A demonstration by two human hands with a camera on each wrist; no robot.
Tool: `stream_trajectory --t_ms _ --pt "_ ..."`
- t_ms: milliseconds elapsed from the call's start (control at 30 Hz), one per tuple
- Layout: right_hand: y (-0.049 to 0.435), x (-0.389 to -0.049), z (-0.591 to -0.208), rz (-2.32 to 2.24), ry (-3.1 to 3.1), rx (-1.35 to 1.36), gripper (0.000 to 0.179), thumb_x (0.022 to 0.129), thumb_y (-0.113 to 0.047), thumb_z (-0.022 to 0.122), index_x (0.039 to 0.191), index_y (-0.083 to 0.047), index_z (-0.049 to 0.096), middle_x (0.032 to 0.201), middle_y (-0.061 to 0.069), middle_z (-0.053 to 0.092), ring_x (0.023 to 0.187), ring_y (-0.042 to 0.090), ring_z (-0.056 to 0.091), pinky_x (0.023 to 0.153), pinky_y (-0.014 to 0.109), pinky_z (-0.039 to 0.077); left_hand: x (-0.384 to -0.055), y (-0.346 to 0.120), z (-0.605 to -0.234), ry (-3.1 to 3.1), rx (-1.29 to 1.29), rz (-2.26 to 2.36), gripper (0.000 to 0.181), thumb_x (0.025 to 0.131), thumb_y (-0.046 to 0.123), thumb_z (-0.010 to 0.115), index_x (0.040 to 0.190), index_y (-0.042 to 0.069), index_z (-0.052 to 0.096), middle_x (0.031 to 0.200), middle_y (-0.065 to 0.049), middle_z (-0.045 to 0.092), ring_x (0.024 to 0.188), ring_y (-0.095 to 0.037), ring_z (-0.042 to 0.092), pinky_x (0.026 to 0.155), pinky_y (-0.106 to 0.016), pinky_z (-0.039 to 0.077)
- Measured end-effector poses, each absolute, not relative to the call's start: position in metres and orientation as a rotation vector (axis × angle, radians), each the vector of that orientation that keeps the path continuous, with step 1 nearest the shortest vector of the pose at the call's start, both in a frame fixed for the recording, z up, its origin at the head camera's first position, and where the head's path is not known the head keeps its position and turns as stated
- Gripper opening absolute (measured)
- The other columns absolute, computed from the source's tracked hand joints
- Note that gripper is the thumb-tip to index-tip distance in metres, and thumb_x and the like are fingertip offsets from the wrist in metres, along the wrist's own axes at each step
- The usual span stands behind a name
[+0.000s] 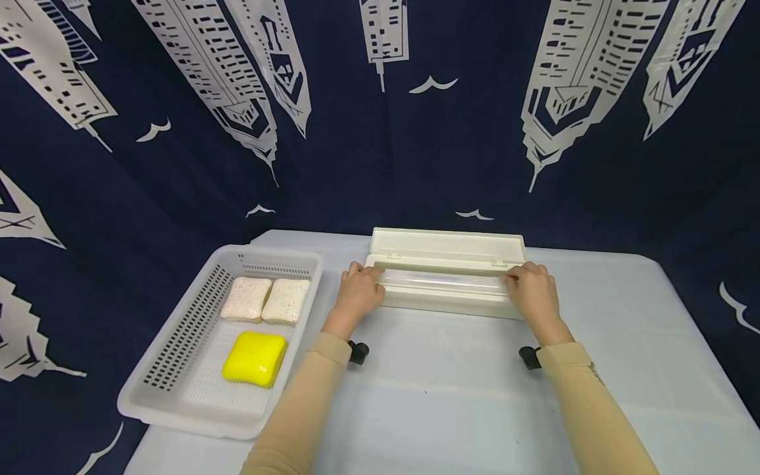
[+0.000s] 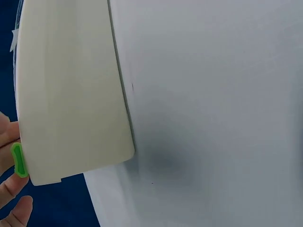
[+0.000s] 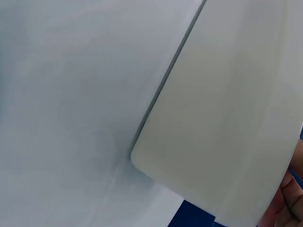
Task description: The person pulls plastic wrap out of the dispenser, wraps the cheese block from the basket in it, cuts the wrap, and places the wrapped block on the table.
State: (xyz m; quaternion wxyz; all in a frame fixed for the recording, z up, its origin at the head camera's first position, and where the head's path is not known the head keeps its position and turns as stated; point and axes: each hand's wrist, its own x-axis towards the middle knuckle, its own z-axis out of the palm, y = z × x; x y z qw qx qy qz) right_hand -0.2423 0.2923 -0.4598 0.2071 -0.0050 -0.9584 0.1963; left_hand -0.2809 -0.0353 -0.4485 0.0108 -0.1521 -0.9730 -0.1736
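Note:
A cream-coloured dispenser box (image 1: pixel 445 301) lies lengthwise on the table with its lid (image 1: pixel 448 245) swung back. In its opening lies a clear roll of cling film (image 1: pixel 442 282). My left hand (image 1: pixel 357 293) pinches the roll's left end, fingers bent over the box rim; the left wrist view shows a green end cap (image 2: pixel 19 161) between those fingers. At the other end, my right hand (image 1: pixel 534 297) pinches the roll with thumb and fingers. The box wall hides part of the right fingers (image 3: pixel 289 203) in the right wrist view.
To the left stands a white perforated basket (image 1: pixel 172 415) with two pale speckled bread-like slices (image 1: pixel 266 300) and a yellow block (image 1: pixel 255 358) in it. A white cloth covers the table (image 1: pixel 439 409). Behind hangs a dark blue curtain (image 1: pixel 415 158) with white building prints.

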Motion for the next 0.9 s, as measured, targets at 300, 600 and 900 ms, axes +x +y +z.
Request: stream_trajectory --t_ms 300,600,900 --pt "0.295 -0.244 -0.460 0.555 -2.627 -0.073 0.014 0.088 -0.006 0.070 0.093 0.007 0.072 0.087 0.022 0.067 0.083 0.040 0.057 0.073 0.054 0.045 -0.287 -0.031 -0.449 -3.058 -0.458 -0.580 0.041 0.098 0.022 0.051 0.137 0.013 0.057 0.134 -0.007 0.063 0.118 -0.027 0.045 0.095 -0.040 0.037" --pt "0.297 -0.239 -0.459 0.606 -2.610 -0.064 0.013 0.086 -0.006 0.072 0.091 0.006 0.072 0.086 0.022 0.066 0.082 0.039 0.056 0.075 0.053 0.045 -0.290 -0.026 -0.460 -2.869 -0.321 -0.599 0.021 0.097 0.021 0.063 0.114 0.012 0.071 0.107 -0.005 0.075 0.098 -0.024 0.055 0.082 -0.034 0.045" --pt "0.300 -0.233 -0.458 0.650 -2.595 -0.062 0.014 0.086 -0.008 0.074 0.087 0.005 0.072 0.077 0.019 0.062 0.074 0.035 0.055 0.068 0.047 0.045 -0.287 -0.023 -0.465 -2.671 -0.273 -0.495 0.010 0.091 0.018 0.071 0.096 0.011 0.076 0.092 -0.007 0.073 0.084 -0.023 0.060 0.069 -0.033 0.051"
